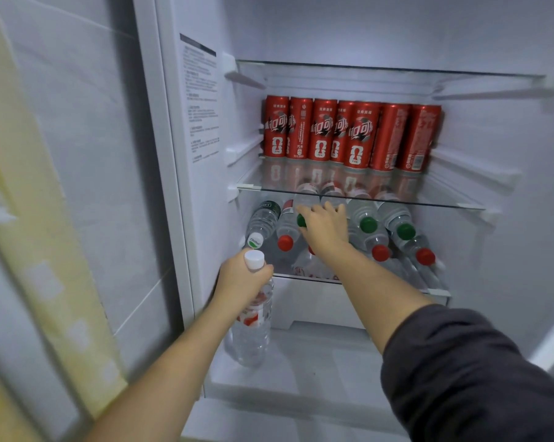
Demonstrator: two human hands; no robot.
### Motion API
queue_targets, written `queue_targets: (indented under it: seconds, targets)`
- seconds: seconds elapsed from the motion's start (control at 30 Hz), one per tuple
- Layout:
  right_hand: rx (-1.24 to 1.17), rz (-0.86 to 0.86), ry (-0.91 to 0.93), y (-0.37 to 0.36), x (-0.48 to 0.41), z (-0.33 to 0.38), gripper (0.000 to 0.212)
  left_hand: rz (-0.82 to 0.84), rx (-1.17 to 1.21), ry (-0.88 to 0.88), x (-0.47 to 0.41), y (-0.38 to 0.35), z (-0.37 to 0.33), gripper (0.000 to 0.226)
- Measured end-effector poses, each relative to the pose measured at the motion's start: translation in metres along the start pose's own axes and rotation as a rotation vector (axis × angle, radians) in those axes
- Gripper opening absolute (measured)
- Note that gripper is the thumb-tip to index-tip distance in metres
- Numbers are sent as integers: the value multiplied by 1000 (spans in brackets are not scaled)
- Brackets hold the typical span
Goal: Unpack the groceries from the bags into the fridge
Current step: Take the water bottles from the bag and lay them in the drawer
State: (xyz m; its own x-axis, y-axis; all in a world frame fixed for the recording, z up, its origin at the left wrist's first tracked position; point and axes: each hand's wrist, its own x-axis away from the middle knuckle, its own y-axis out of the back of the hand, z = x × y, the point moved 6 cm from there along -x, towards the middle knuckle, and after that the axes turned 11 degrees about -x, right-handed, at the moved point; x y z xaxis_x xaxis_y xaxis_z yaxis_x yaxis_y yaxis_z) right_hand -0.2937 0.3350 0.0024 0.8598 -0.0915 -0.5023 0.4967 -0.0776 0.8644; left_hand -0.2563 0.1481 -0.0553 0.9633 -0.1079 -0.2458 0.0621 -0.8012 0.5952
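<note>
Curling round the neck of a white-capped bottle (252,330), the fingers (264,271) of the left hand (242,280) close just under the cap, which sticks up above the fist. The bottle hangs upright below the hand, in front of the fridge's (492,138) bottom compartment and just below the front edge of the lower shelf (304,278); whether its base touches the floor there cannot be told. The left forearm is bare and rises from the lower left.

The right hand (325,229) reaches onto the lower shelf, palm down. Its fingers (330,208) are slightly spread and bent over the shoulder of a green-capped bottle (301,221) lying on its side, with the thumb beside the cap. The right arm is stretched nearly straight from the lower right, bare at the wrist, with a dark sleeve (476,378) higher up.

Around that hand, other water bottles (397,218) lie stacked on their sides, red and green caps facing out. One at the far left (263,221) has a white-and-green cap. On the glass shelf above (397,201), a row of red cans (349,135) stands upright, touching one another.
</note>
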Motion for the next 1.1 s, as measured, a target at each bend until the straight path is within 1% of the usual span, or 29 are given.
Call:
queue_targets:
  seconds: [0.1, 0.17, 0.23, 0.3, 0.37, 0.4, 0.47, 0.5, 0.53, 0.57, 0.67, 0.77, 0.83, 0.9, 1.0, 1.1]
  targets:
    - [7, 23, -4, -2, 0, 1, 52, 89, -5, 17, 1, -1, 3, 16]
    - [-43, 31, -21, -2, 5, 0, 57, 167, -31, 34, 1, -2, 6, 16]
    - [-143, -15, -20, 2, 19, 1, 59, 270, -56, 62, 2, -4, 11, 29]
    - [-291, -101, -11, 7, 41, 1, 52, 359, -73, 86, 7, -6, 14, 48]
    - [-437, -147, -22, 5, 65, -2, 43, 413, -49, 66, 11, -7, 15, 59]
    - [-489, -144, -42, 0, 77, -6, 39, 428, -58, 52, 12, -7, 16, 58]
    - [-539, -111, -94, -15, 100, -15, 34, 465, -105, 11, 20, -5, 13, 47]
    - [-538, -93, -111, -23, 110, -19, 31, 475, -137, -1, 25, -2, 9, 38]
    - [-530, -83, -108, -29, 119, -23, 28, 468, -156, -7, 29, 0, 7, 35]
    - [-517, -85, -83, -33, 127, -25, 27, 456, -154, 5, 32, 2, 7, 36]
    - [-487, -107, 13, -40, 137, -29, 35, 424, -24, 38, 42, 9, 4, 41]
    - [-499, -98, 9, -39, 133, -34, 38, 371, 69, -5, 49, 22, -9, 37]
    - [-514, -52, -12, -39, 129, -37, 38, 308, 98, -77, 55, 36, -25, 38]
    - [-531, 3, -22, -38, 126, -40, 39, 229, 58, -206, 63, 52, -45, 41]
    - [-551, 54, -19, -37, 125, -41, 39, 113, -85, -518, 80, 70, -74, 50]
    - [-570, 76, -17, -36, 126, -42, 41, 23, -283, -738, 87, 73, -78, 56]
